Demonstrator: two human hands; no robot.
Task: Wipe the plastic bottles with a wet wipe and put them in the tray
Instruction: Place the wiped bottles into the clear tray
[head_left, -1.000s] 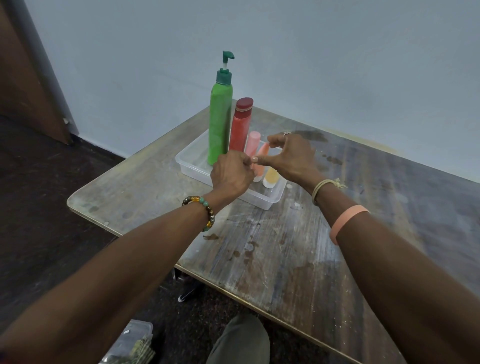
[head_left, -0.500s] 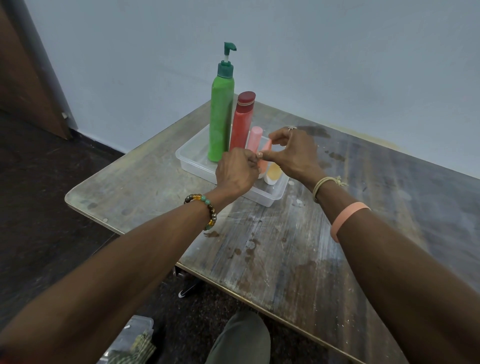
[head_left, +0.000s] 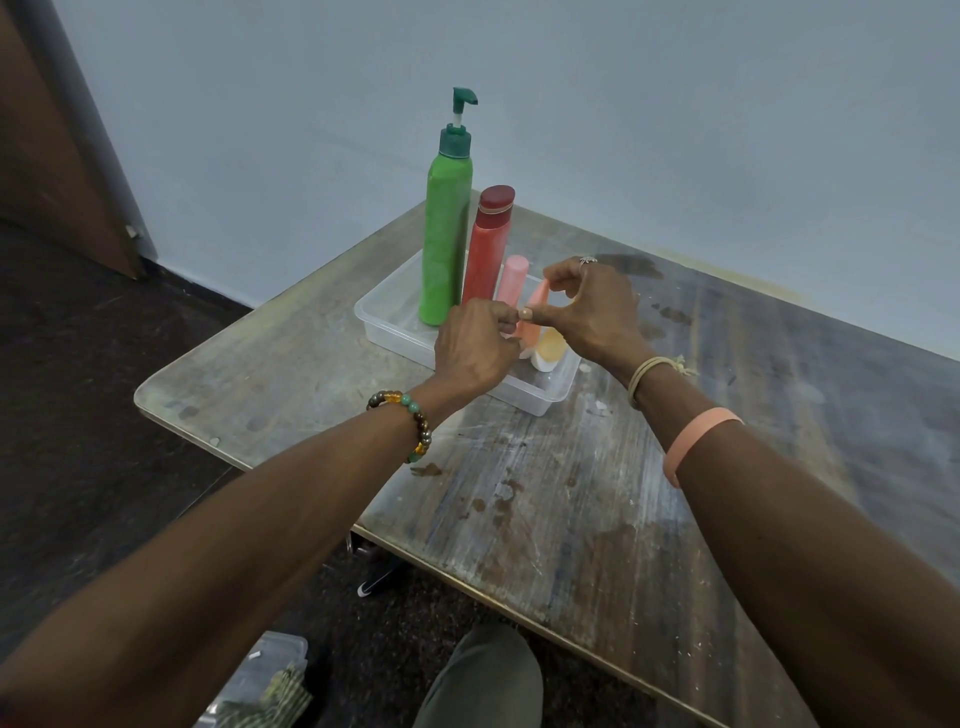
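Observation:
A clear plastic tray (head_left: 395, 332) stands on the worn table and holds a tall green pump bottle (head_left: 447, 234), a red bottle (head_left: 488, 244), a pink bottle (head_left: 511, 280), a small yellow bottle (head_left: 550, 345) and a peach tube (head_left: 535, 312). Both hands are over the tray's near end. My right hand (head_left: 592, 306) pinches the peach tube's top between thumb and forefinger. My left hand (head_left: 475, 348) has its fingers curled against the tube's lower part. I see no wipe; the left hand's palm side is hidden.
The wooden table (head_left: 571, 493) has a rounded left corner and runs off to the right. A pale wall stands just behind the tray. On the dark floor below lie a shoe (head_left: 376, 582) and a clear container (head_left: 260, 675). A knee (head_left: 483, 675) is at the bottom.
Both hands stay on the peach tube over the tray. The right forefinger has curled further over the tube's top, and the view has shifted slightly.

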